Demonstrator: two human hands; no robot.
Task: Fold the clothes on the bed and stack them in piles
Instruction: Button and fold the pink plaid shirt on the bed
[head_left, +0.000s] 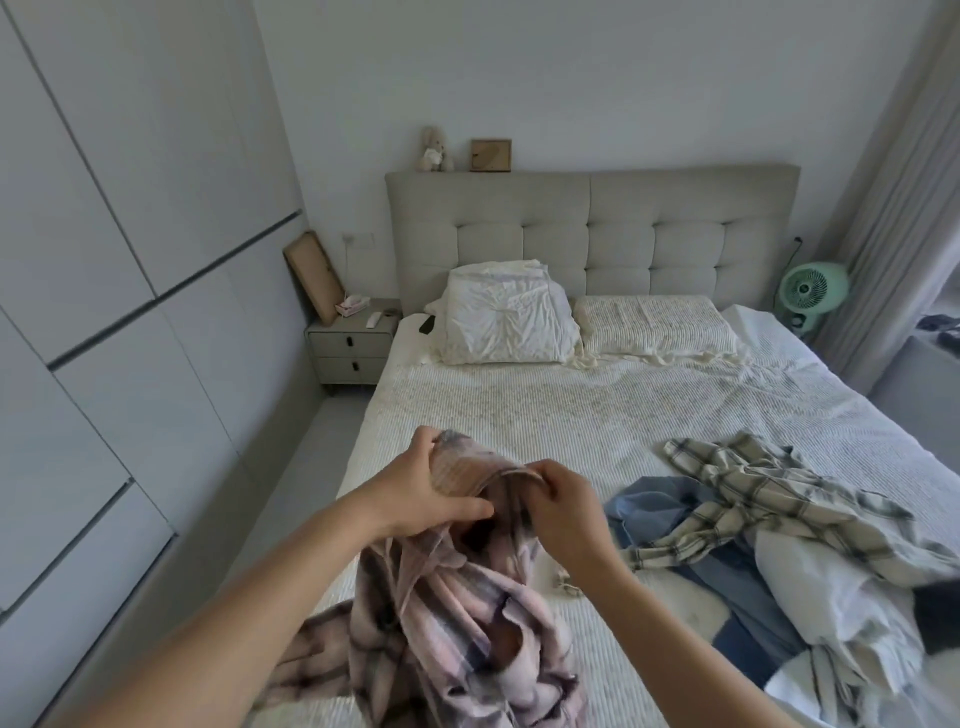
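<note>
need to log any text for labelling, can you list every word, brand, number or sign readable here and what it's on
None can be read.
Tissue box on the nightstand: any print is too small and blurred.
Picture frame on the headboard: no legible text.
Green fan: no visible brand.
Pink plaid shirt held by both hands: no label showing.

Home bedroom: bed (519, 415), nightstand (350, 345).

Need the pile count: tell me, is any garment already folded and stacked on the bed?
No; the cream plaid shirt and blue garment lie crumpled on the bed.
</note>
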